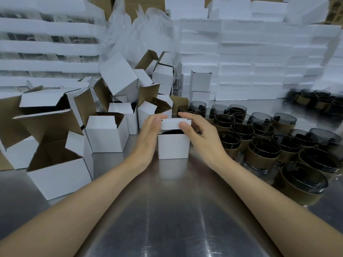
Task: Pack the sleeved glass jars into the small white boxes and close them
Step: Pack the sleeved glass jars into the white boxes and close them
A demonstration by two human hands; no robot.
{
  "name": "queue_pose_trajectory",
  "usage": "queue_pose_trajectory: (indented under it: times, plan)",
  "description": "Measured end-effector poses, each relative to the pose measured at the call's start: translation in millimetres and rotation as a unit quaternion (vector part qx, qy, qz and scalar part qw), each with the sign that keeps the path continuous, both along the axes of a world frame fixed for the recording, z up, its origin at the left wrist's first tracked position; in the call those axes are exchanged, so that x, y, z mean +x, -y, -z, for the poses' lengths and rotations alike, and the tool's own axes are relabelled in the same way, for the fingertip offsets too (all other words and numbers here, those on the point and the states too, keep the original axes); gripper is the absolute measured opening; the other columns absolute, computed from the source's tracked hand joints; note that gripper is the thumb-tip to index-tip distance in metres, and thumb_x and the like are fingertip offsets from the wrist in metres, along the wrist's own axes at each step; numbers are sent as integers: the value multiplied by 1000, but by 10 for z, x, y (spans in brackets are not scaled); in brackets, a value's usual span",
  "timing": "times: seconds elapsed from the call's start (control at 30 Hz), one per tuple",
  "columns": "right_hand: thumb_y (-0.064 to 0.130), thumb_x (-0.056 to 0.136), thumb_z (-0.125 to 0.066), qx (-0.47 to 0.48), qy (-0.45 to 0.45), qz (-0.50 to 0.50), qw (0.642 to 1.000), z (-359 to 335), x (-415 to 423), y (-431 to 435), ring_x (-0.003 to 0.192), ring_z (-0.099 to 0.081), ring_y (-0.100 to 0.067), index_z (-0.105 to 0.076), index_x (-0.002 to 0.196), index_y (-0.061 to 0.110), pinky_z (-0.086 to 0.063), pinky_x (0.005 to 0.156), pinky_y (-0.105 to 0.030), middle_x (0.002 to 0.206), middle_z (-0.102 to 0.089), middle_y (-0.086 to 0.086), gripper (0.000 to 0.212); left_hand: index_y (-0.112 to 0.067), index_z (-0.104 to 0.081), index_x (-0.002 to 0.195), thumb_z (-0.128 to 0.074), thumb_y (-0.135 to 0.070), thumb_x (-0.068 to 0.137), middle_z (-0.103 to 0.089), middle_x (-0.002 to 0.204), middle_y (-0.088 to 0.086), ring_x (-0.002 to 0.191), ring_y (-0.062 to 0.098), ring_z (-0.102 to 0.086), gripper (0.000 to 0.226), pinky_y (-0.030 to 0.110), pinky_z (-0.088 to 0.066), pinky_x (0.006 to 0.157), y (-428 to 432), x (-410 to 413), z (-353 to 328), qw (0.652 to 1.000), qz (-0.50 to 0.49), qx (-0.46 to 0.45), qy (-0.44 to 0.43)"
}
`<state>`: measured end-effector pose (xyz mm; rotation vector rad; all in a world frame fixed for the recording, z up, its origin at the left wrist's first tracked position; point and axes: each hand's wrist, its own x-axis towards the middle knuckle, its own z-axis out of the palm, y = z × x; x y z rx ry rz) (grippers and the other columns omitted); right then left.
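While both forearms reach out over the metal table (pixel 167 210), my left hand (pixel 150 131) lies flat, fingers straight, against the left side of the small white box (pixel 173 148) at table centre. My right hand (pixel 201 135) pinches its lid flap (pixel 169 124), thumb in front, fingers curled over the top. The lid is half down, with a dark gap under it. Sleeved jars (pixel 263 157) crowd just right of the box, open boxes (pixel 105 138) left.

I see the left hand (pixel 150 133) and the right hand (pixel 201 135) bare, nails short. Both forearms (pixel 104 188) are bare as well.
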<state>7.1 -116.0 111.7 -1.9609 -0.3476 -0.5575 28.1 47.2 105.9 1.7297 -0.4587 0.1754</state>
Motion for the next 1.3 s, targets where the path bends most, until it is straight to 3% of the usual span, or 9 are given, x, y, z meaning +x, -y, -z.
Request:
queue_pose_trajectory:
  times: [0.17, 0.3, 0.53, 0.67, 0.73, 0.83, 1.03, 1.17, 1.3]
  plan:
    - [29, 92, -63, 17, -6, -12, 1000, -2, 21, 24, 115, -53, 0, -67, 118, 23, -45, 88, -15, 124, -59, 10, 27, -28, -48, 119, -25, -59, 85, -49, 125, -6, 108, 0, -49, 51, 6, -39, 82, -10, -38, -39, 1000, -1, 15, 10]
    - [18, 90, -65, 53, -56, -58, 995, -43, 10, 29, 122, -49, -11, -70, 100, 36, -42, 103, -33, 129, -53, 7, 21, -28, -46, 119, -28, -38, 102, -46, 128, -9, 115, 2, -45, 26, 17, -38, 95, -15, -41, -26, 999, -2, 39, 14]
    - [25, 90, -64, -73, -19, -25, 997, -18, 14, -23, 123, -41, 4, -67, 101, 30, -33, 94, -3, 140, -48, 10, 12, -28, -38, 132, -29, -17, 103, -37, 134, -11, 109, -9, -40, 32, -1, -33, 78, 12, 6, -9, 998, 11, 40, -38]
    - [43, 80, -72, -231, -10, -4, 973, 38, 19, -3, 134, -33, -7, -46, 127, 27, -42, 101, -39, 148, -34, 11, 56, -30, -23, 141, -34, -26, 103, -40, 127, -9, 101, -8, -44, 40, 10, -36, 79, 55, -15, 15, 998, 3, 17, -67]
    - [45, 73, -77, -298, 0, 7, 955, 77, 12, -12, 134, -33, -15, -35, 134, 22, -47, 81, -37, 150, -22, 6, 77, -33, -16, 141, -42, -36, 100, -43, 119, -17, 97, -12, -45, 49, 6, -38, 75, 56, -18, 11, 996, 6, 33, -79]
    - [40, 70, -80, -353, 73, 36, 932, 62, -1, -31, 127, -37, -23, -38, 129, 17, -47, 64, -28, 144, -21, -3, 75, -36, -9, 143, -48, -49, 92, -39, 113, -32, 92, -26, -41, 65, -7, -34, 66, 55, -52, -29, 995, 33, 42, -89]
    - [38, 60, -83, -397, 184, 29, 899, -114, -102, -33, 123, -34, -19, -49, 133, 15, -47, 72, -29, 130, -43, -8, 84, -37, -9, 145, -40, -75, 73, -50, 122, -13, 118, 12, -52, 88, 37, -39, 107, 69, -19, -5, 997, -21, -24, -74]
    - [36, 56, -82, -431, 214, 80, 873, -297, -157, 29, 116, -48, -23, -55, 130, 12, -47, 76, -33, 124, -55, -8, 82, -43, -23, 137, -31, -98, 53, -51, 128, -11, 120, 11, -52, 101, 36, -41, 104, 46, 14, 27, 995, -10, -58, -80]
    - [37, 59, -79, -322, 201, 178, 908, -639, -67, 272, 118, -39, -18, -48, 134, 19, -39, 72, -31, 130, -50, -2, 84, -33, -34, 141, -18, -75, 87, -45, 141, -11, 126, 4, -42, 70, 27, -29, 105, 85, 74, 85, 996, -44, 53, -60]
